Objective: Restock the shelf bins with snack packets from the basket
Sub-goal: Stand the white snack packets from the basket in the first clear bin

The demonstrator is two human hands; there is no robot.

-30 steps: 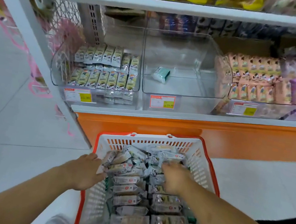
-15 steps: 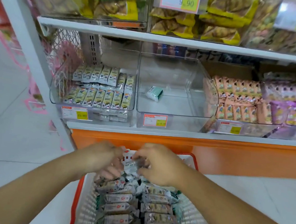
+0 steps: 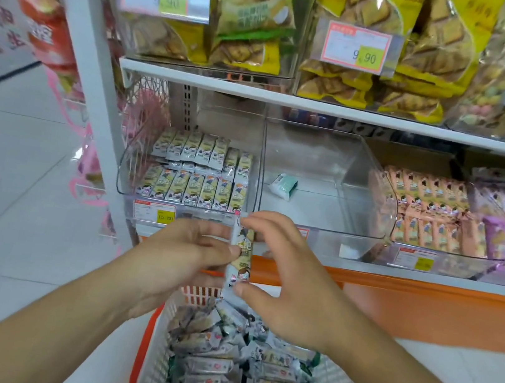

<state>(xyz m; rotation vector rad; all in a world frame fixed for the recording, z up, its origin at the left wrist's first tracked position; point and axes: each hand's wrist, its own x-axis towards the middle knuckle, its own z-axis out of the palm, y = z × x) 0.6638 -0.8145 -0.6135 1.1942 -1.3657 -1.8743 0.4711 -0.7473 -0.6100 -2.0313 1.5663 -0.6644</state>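
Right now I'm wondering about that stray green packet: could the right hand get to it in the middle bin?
Probably yes: the middle bin is open-topped with only the green packet inside, but the right hand must first release the snack packet.

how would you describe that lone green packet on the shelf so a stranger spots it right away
Find the lower shelf above the orange base, with its row of clear bins. The second bin from the left is almost bare, unlike the stocked bins either side. The small green and white packet lies alone on its floor, near the left wall, the only green one in that row.
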